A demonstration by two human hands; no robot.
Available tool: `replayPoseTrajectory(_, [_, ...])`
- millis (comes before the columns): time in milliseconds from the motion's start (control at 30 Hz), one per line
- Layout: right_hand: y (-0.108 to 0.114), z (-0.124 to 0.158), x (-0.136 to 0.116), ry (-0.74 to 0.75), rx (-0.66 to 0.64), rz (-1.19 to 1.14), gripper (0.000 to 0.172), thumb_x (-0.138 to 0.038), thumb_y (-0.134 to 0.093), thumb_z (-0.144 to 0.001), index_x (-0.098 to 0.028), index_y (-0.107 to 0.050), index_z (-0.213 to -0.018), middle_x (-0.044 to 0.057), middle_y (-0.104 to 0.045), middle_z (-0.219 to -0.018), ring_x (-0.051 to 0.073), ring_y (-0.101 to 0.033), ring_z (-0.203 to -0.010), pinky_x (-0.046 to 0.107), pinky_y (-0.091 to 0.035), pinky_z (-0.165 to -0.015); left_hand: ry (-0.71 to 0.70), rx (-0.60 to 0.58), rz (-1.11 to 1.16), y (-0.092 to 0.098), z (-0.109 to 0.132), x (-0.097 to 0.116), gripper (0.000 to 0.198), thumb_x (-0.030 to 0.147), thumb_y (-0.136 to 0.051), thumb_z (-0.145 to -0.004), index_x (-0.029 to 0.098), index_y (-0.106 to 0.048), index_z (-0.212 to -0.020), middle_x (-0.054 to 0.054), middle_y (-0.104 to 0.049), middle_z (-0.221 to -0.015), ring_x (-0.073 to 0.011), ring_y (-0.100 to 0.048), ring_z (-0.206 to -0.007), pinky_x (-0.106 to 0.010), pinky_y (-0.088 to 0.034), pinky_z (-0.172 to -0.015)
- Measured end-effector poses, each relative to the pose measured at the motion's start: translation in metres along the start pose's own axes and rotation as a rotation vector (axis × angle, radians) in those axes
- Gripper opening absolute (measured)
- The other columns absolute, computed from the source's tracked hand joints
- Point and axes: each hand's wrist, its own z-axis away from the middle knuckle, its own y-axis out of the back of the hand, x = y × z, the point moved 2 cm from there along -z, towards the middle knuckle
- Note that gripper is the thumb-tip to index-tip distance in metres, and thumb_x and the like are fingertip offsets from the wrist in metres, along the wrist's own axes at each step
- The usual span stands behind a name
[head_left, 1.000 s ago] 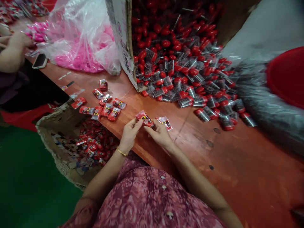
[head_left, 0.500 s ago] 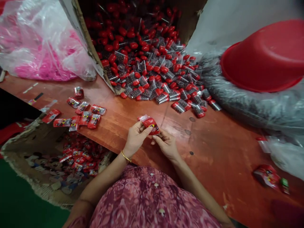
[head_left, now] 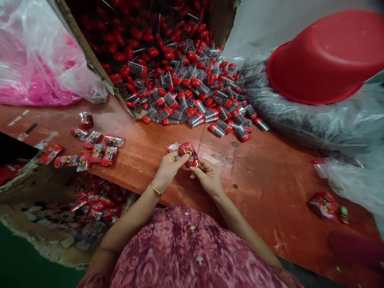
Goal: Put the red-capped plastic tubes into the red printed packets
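My left hand and my right hand meet over the front of the brown table. Together they pinch a small red packet in clear wrap, the left from above, the right from below. A second clear sachet edge peeks out behind the left fingers. Several finished red packets lie in a loose group to the left on the table. Beyond my hands, a heap of red-capped clear pieces spills from a tipped cardboard box.
An upturned red basin rests on clear plastic bags at the right. A bag of pink items sits far left. A woven basket of red packets stands below the table edge. A loose red packet lies right.
The view has swung right, revealing the red basin. My hands have come together on the one red packet, and the second sachet has moved from my right hand to behind my left fingers.
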Motion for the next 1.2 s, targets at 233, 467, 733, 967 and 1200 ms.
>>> replayPoseTrajectory(233, [0.001, 0.002, -0.001, 0.021, 0.083, 0.073, 0.022, -0.031, -0.069, -0.065, -0.02, -0.066, -0.083, -0.002, -0.068, -0.069, 0.009, -0.055, -0.048, 0.023, -0.051, -0.046, 0.148, -0.083, 0.111, -0.002, -0.003, -0.003, 0.031, 0.035, -0.075, -0.062, 0.015, -0.066, -0.084, -0.004, -0.069, -0.078, -0.0119, -0.062, -0.066, -0.023, -0.046, -0.065])
replayPoseTrajectory(467, [0.005, 0.002, 0.008, 0.095, 0.163, 0.164, 0.022, -0.031, -0.068, -0.067, -0.019, -0.066, -0.086, 0.0, -0.068, -0.075, 0.012, -0.058, -0.058, 0.024, -0.052, -0.053, 0.221, -0.098, 0.159, -0.006, -0.011, -0.009, 0.025, 0.033, -0.071, -0.069, 0.014, -0.065, -0.083, -0.006, -0.07, -0.08, -0.013, -0.063, -0.07, -0.022, -0.044, -0.064])
replayPoseTrajectory(733, [0.013, -0.004, 0.008, 0.018, 0.12, 0.085, 0.026, -0.033, -0.067, -0.066, -0.02, -0.065, -0.089, -0.003, -0.066, -0.067, 0.007, -0.05, -0.042, 0.022, -0.046, -0.044, 0.252, -0.07, 0.162, -0.004, -0.019, -0.004, 0.019, 0.031, -0.067, -0.073, 0.014, -0.059, -0.069, 0.003, -0.056, -0.056, -0.0068, -0.052, -0.052, -0.02, -0.042, -0.058])
replayPoseTrajectory(967, [0.016, -0.005, 0.01, -0.036, 0.085, 0.031, 0.024, -0.034, -0.067, -0.066, -0.019, -0.065, -0.085, -0.003, -0.065, -0.065, 0.007, -0.049, -0.043, 0.021, -0.044, -0.044, 0.14, -0.204, 0.035, -0.014, -0.018, 0.0, 0.027, 0.028, -0.078, -0.058, 0.013, -0.067, -0.077, -0.001, -0.065, -0.07, -0.0099, -0.058, -0.066, -0.021, -0.044, -0.068])
replayPoseTrajectory(1200, [0.018, -0.007, 0.014, -0.016, 0.04, 0.03, 0.028, -0.037, -0.067, -0.066, -0.021, -0.066, -0.088, -0.001, -0.066, -0.069, 0.01, -0.054, -0.051, 0.022, -0.047, -0.047, 0.137, -0.164, 0.018, -0.011, -0.017, -0.003, 0.03, 0.028, -0.077, -0.059, 0.014, -0.069, -0.085, -0.003, -0.069, -0.078, -0.0126, -0.06, -0.07, -0.025, -0.046, -0.071])
